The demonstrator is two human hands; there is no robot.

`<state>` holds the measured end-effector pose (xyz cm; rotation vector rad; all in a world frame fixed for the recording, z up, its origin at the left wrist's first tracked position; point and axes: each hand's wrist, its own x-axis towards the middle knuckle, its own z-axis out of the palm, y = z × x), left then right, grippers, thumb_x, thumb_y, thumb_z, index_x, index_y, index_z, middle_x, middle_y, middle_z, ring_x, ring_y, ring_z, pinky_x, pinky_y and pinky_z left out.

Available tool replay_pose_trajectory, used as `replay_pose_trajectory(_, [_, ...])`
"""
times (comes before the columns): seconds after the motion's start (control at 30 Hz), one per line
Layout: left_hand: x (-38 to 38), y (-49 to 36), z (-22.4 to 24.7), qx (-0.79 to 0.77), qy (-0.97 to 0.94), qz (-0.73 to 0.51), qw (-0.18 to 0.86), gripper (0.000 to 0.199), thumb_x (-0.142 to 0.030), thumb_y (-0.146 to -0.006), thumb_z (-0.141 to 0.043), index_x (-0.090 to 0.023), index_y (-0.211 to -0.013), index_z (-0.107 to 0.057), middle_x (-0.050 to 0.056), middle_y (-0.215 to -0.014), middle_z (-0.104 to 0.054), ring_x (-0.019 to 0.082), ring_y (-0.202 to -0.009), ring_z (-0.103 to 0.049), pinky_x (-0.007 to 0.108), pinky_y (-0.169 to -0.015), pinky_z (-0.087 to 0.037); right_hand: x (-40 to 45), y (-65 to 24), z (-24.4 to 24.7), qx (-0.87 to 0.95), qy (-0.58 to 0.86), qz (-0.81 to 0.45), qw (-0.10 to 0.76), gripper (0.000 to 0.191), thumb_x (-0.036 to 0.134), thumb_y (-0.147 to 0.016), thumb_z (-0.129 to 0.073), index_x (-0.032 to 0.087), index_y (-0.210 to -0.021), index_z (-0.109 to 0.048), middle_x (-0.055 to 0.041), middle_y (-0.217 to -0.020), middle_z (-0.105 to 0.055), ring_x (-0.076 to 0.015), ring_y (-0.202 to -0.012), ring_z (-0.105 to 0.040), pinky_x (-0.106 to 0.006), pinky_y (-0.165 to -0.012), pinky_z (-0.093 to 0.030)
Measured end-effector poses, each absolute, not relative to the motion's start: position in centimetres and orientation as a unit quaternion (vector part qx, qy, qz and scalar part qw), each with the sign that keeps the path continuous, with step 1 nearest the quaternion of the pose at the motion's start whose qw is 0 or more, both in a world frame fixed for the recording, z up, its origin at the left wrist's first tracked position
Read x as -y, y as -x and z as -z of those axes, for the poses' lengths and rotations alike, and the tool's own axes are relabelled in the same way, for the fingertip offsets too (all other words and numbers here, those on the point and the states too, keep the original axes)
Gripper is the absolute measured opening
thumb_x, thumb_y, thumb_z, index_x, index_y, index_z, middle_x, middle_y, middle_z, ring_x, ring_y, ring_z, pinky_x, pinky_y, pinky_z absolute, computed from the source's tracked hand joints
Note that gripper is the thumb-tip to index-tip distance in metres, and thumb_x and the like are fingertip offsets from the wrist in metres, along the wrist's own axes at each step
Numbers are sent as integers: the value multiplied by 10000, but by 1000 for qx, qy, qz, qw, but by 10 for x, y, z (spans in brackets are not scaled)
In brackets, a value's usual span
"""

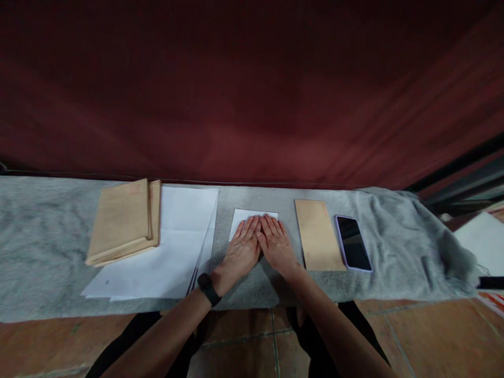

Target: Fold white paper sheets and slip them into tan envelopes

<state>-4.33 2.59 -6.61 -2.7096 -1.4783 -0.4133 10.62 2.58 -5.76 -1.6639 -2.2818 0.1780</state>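
Both Flat Hands Laid on a Small White Paper

The small white paper (pixel 240 214) is placed on a grey cloth (pixel 405 247), and its near part is covered by two hands. The left hand (pixel 244 245), with a black band (pixel 209 290) worn at its wrist, is laid palm down on the paper's left part, fingers straight and nearly closed together. The right hand (pixel 277 248) is spread flat over the paper's right part, its thumb brought against the left hand. The paper is pressed upon by both; nothing is gripped by either. To the paper's left, large white sheets (pixel 183 220) are partly covered by stacked brown envelopes (pixel 120 218). To its right, a single brown envelope (pixel 319 236) is seen, and beyond that a phone (pixel 353 242), face up.
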Motion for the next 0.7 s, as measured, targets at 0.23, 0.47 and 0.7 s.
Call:
replay_pose_trajectory(0.23, [-30,45,62,500,858,113,15,547,-229,-1019,-311,-56,-1533,-382,160,-1613,-397,244,-1539,-278,463,-1268,-255,-28,-107,62,785,599,-35,153,549,379,-1090,-326,91,-1551,-401,-128,-1620,-383,-266,-1526,-312,-463,-1248,-248])
replay_pose_trajectory(0.47, [-38,52,58,541,835,99,12,553,-310,-1043,-313,-73,-1535,-397,145,-1627,-371,245,-1538,-285,454,-1276,-222,-32,-109,65,772,616,-11,157,551,379,-1079,-363,94,-1549,-406,-126,-1626,-370,-285,-1505,-350,-462,-1238,-252])
replay_pose_trajectory(0.7, [-43,60,55,567,818,93,14,591,-366,-1057,-277,-51,-1549,-369,164,-1634,-336,273,-1546,-256,480,-1271,-223,-35,-114,67,761,631,-1,152,576,402,-1081,-324,91,-1563,-380,-137,-1622,-375,-309,-1493,-366,-489,-1227,-255])
